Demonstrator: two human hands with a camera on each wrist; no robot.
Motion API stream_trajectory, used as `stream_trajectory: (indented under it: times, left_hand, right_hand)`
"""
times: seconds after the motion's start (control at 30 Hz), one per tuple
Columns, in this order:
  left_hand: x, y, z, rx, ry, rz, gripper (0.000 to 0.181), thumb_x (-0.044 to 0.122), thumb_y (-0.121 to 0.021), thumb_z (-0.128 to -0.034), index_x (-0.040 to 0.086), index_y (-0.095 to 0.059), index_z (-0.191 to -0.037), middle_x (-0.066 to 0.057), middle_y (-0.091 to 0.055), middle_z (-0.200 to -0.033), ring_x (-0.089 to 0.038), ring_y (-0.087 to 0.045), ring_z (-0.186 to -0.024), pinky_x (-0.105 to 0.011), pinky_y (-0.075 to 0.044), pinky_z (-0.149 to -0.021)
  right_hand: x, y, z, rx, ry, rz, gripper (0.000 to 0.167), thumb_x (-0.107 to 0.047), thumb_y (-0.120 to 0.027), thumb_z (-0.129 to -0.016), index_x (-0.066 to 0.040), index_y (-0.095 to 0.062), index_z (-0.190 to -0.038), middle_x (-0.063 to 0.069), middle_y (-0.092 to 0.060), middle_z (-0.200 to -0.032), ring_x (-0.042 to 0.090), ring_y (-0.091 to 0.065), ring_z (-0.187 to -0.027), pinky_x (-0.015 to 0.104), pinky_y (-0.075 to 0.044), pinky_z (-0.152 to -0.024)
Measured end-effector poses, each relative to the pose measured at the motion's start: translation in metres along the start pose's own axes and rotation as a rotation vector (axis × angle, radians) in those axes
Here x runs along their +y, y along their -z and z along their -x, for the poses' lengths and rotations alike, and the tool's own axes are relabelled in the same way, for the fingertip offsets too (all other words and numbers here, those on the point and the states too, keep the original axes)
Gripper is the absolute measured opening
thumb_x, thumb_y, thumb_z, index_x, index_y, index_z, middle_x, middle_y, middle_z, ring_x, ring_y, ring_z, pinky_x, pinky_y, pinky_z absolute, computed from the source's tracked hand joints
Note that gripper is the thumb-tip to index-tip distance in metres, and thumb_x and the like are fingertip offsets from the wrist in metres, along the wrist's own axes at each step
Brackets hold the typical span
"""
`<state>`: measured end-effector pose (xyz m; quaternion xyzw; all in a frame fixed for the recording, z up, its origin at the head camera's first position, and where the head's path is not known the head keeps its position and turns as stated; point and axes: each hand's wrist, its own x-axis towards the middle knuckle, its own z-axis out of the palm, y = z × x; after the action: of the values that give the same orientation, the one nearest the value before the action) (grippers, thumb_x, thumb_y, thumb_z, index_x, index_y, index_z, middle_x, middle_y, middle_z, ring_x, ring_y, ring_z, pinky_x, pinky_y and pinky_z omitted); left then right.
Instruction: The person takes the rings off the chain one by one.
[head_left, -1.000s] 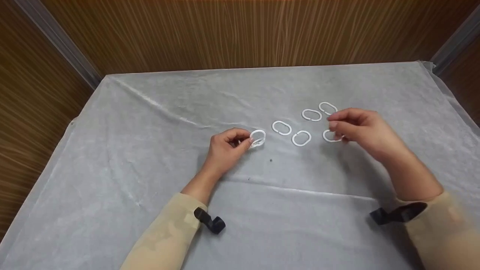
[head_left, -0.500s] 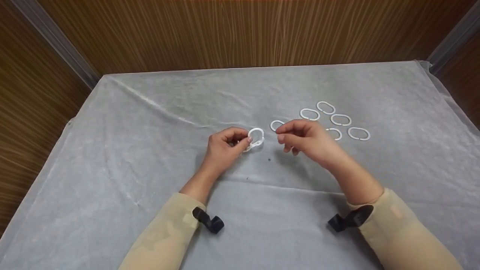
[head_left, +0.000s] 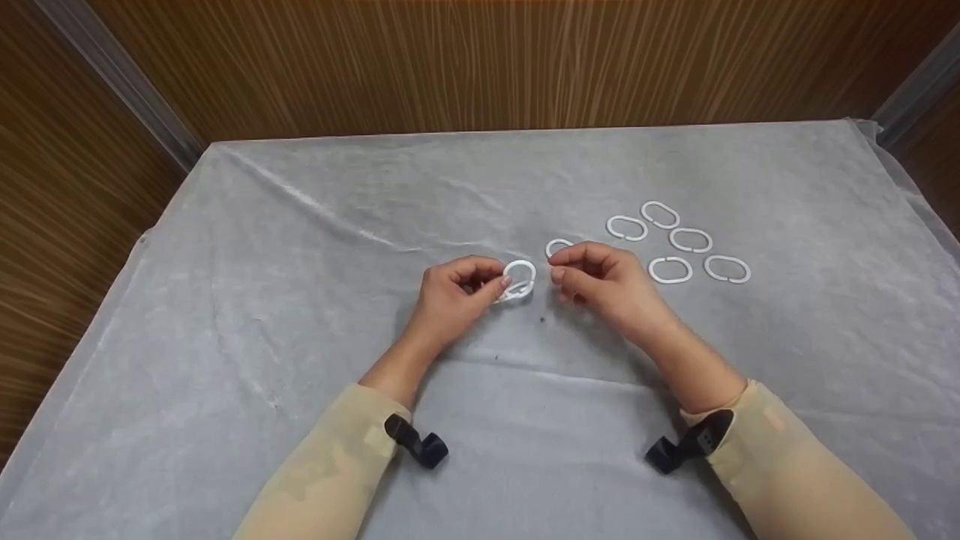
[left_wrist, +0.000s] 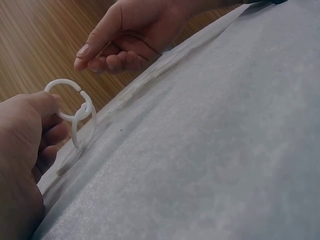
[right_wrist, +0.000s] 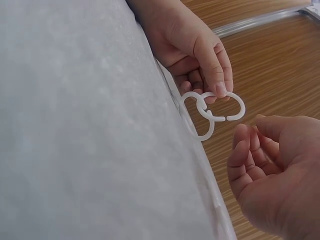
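My left hand pinches a white oval plastic curtain ring, split by a small gap, between thumb and forefinger. Through it hangs a second curtain ring, linked to the first and lower down. Just right of the pair, my right hand hovers with fingers loosely bent and thumb near the forefinger. Nothing shows between its fingertips in either wrist view. Behind those fingertips in the head view, a loose curtain ring lies partly hidden. The gap in the held ring faces the right hand in the right wrist view.
Several more white curtain rings lie scattered on the grey cloth-covered table, right of the right hand. Wood-grain panels stand behind and beside the table. Black wrist cameras sit on both sleeves.
My right hand has moved left from above the scattered rings to beside the left hand, uncovering rings at the right. The left hand has stayed in place with its linked rings.
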<state>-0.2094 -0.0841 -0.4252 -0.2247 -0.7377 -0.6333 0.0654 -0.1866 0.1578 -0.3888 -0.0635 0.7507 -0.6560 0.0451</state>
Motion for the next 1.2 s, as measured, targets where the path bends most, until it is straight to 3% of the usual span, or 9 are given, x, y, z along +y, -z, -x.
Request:
stream_trajectory:
  times: [0.27, 0.5, 0.97, 1.2]
  left_hand:
    - [0.001, 0.000, 0.001, -0.072, 0.017, 0.023, 0.013, 0.004, -0.082, -0.0933, -0.005, -0.080, -0.102, -0.006, -0.078, -0.091, -0.010, -0.064, -0.075, -0.023, -0.052, -0.069]
    - [0.001, 0.001, 0.001, -0.145, 0.022, 0.044, 0.012, 0.004, -0.080, -0.0949, -0.004, -0.081, -0.104, -0.006, -0.079, -0.095, -0.011, -0.066, -0.078, -0.024, -0.054, -0.070]
    - [0.000, 0.001, 0.002, -0.196, 0.005, 0.053, 0.011, 0.010, -0.082, -0.0950, 0.005, -0.085, -0.104, -0.004, -0.079, -0.096, -0.012, -0.066, -0.078, -0.024, -0.052, -0.068]
    - [0.001, 0.001, 0.002, -0.202, 0.004, 0.034, 0.010, 0.011, -0.082, -0.0953, 0.006, -0.085, -0.103, 0.000, -0.079, -0.093, -0.012, -0.063, -0.074, -0.024, -0.050, -0.066]
  right_hand:
    - [0.007, -0.001, -0.001, -0.002, 0.030, 0.016, 0.026, -0.005, -0.076, -0.097, 0.012, -0.070, -0.116, 0.004, -0.067, -0.079, 0.012, -0.060, -0.068, 0.023, -0.051, -0.060]
    - [0.011, -0.002, -0.002, -0.070, 0.059, 0.047, 0.020, -0.008, -0.076, -0.099, 0.005, -0.075, -0.113, 0.007, -0.063, -0.075, 0.014, -0.056, -0.064, 0.024, -0.046, -0.056]
    - [0.013, -0.003, -0.001, -0.174, 0.036, 0.123, 0.015, -0.012, -0.077, -0.099, -0.003, -0.079, -0.110, 0.004, -0.065, -0.072, 0.013, -0.059, -0.064, 0.024, -0.047, -0.055]
    - [0.013, -0.005, 0.000, -0.184, 0.038, 0.116, 0.015, -0.012, -0.077, -0.099, 0.000, -0.078, -0.107, 0.005, -0.064, -0.070, 0.013, -0.058, -0.062, 0.023, -0.046, -0.055]
